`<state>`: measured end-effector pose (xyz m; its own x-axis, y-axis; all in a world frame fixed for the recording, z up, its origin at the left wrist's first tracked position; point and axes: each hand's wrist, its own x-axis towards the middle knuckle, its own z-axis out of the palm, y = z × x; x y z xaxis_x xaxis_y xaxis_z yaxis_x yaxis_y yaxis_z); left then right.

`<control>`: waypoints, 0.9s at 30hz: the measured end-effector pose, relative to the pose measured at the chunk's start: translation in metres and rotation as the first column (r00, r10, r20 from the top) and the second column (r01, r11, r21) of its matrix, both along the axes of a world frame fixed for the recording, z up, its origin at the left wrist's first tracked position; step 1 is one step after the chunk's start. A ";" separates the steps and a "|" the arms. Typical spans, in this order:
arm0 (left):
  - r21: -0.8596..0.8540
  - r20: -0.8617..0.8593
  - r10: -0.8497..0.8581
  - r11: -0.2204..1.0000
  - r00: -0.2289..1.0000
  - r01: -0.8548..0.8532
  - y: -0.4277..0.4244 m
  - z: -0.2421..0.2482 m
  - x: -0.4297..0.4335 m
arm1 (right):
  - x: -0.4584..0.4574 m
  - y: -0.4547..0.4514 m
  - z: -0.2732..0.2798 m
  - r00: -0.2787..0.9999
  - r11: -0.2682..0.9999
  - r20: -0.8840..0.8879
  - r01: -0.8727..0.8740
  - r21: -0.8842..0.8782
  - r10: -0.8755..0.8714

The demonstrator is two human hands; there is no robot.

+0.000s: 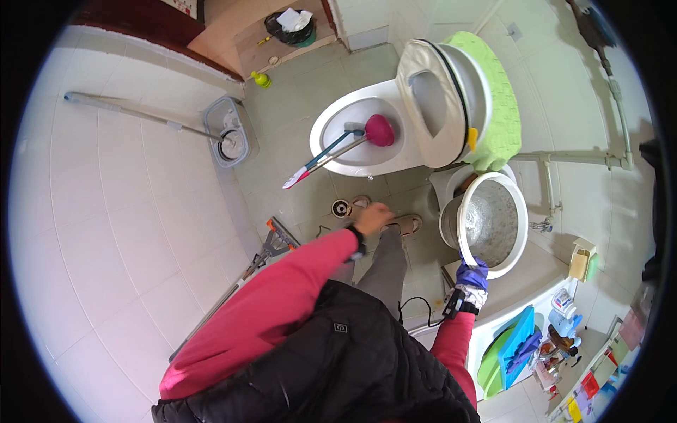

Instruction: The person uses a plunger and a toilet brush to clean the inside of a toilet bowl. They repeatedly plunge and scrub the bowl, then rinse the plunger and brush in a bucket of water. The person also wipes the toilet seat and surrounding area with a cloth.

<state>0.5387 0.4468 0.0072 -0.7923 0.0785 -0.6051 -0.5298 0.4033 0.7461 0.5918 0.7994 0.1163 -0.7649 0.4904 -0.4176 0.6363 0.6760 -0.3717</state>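
Note:
My right hand (472,272), in a purple glove, grips the near rim of a white-rimmed bucket (521,232). The bucket is tilted so its inside shows, with water or a wet shine on its bottom and dark specks on its wall. My left hand (374,218), bare and blurred, hangs over the floor above my sandals; nothing shows in it, and its fingers are unclear. Ahead stands a white toilet (317,132), its padded seat (407,71) raised. A pink plunger (380,130) and a teal-handled brush (330,148) rest across its bowl.
A grey mop bucket (208,113) with a mop stands by the left wall. An orange-and-grey mop (270,246) leans nearby. A round floor drain (340,208) lies beside my foot. At right are a sink-like white edge (478,330), basins (492,359) and bottles (563,303).

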 end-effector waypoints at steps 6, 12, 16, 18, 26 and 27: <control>-0.198 0.378 0.762 0.621 0.526 -0.758 -0.221 -0.065 0.063 | 0.091 0.019 -0.047 0.717 0.487 -0.036 0.434 -0.758 -0.696; -0.106 0.479 0.851 0.297 0.213 -0.949 -0.292 -0.088 0.049 | 0.126 -0.036 0.023 0.485 -0.082 0.353 0.495 -0.865 -0.800; 0.022 0.506 0.822 0.290 0.260 -0.957 -0.296 -0.109 0.028 | 0.126 -0.064 0.047 0.506 -0.124 0.493 0.598 -0.792 -0.708; 0.139 0.545 0.802 0.198 0.243 -0.970 -0.297 -0.115 0.024 | 0.136 -0.069 0.042 0.492 -0.011 0.440 0.658 -0.753 -0.751; 0.117 0.506 0.799 0.309 0.324 -0.944 -0.314 -0.114 0.006 | 0.169 -0.093 0.000 0.548 0.006 0.432 0.624 -0.782 -0.716; 0.139 0.503 0.801 0.296 0.324 -0.945 -0.319 -0.113 0.004 | 0.170 -0.096 -0.001 0.529 0.056 0.421 0.668 -0.742 -0.737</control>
<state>0.5423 0.1274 -0.1059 -0.3083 -0.2961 -0.9040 -0.5814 -0.6935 0.4254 0.7622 0.7037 0.1149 -0.2960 0.3096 -0.9036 0.5936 -0.6815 -0.4280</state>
